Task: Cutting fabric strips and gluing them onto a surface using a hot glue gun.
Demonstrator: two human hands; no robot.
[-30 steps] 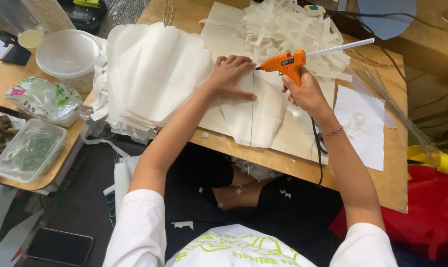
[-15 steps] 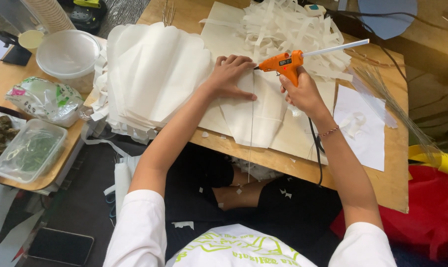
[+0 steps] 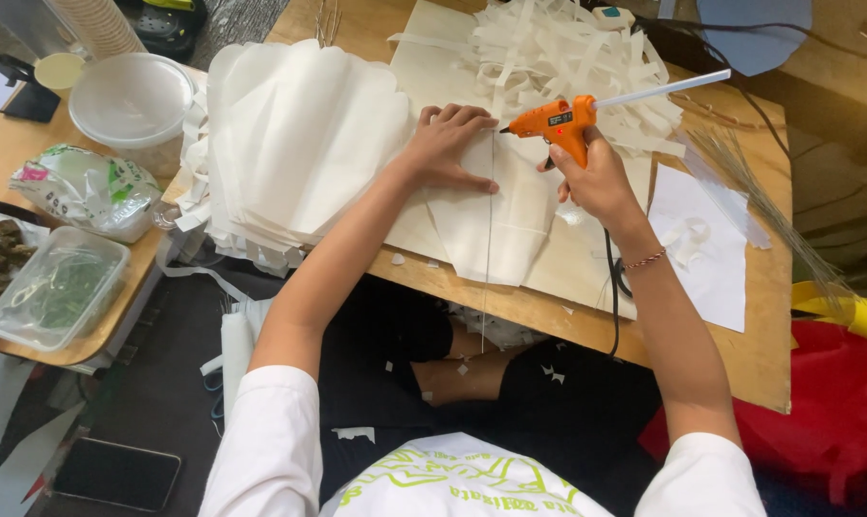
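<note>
Right hand (image 3: 596, 172): closed round orange glue gun (image 3: 553, 120), nozzle aimed left at thin stick (image 3: 489, 220) lying along cream petal (image 3: 495, 225).
Left hand (image 3: 448, 144): fingers spread flat, pressing petal and stick down, holding nothing.
Step, by appearance: gluing stick to petal. Next move likely calls for steady bead along stick, fingers kept off hot tip.
Left of left hand: petal stack (image 3: 299, 144).
Beyond hands: paper strips (image 3: 567, 57).
Right of right hand: white sheet (image 3: 706, 244).
In the way: gun cord (image 3: 613, 297) trailing under wrist.
</note>
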